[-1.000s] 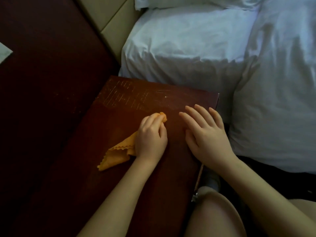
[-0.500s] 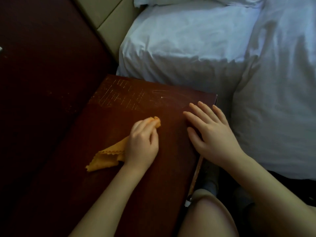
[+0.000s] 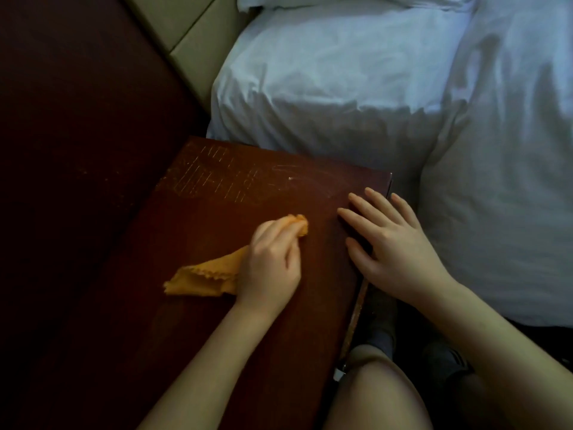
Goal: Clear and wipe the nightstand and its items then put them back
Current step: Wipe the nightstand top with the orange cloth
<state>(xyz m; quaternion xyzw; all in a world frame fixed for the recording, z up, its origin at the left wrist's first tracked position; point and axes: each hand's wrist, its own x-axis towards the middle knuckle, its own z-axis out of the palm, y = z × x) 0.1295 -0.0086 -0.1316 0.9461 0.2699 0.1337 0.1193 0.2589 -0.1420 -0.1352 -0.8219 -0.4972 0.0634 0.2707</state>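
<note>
The dark red wooden nightstand top fills the lower left; pale scratch marks show near its far edge, and nothing stands on it apart from the cloth. My left hand grips an orange cloth and presses it onto the wood near the middle; a bunched tip of the cloth sticks out past my fingers and a scalloped tail trails to the left. My right hand lies flat with straight, spread fingers on the nightstand's right side, close to its edge.
A bed with white sheets and a white duvet borders the nightstand at the back and right. A beige padded headboard is at the top left, dark wood panelling on the left. My bare knee is below the right edge.
My left hand and the cloth slid a little left and back across the top. My right hand shifted right toward the nightstand's edge, still flat.
</note>
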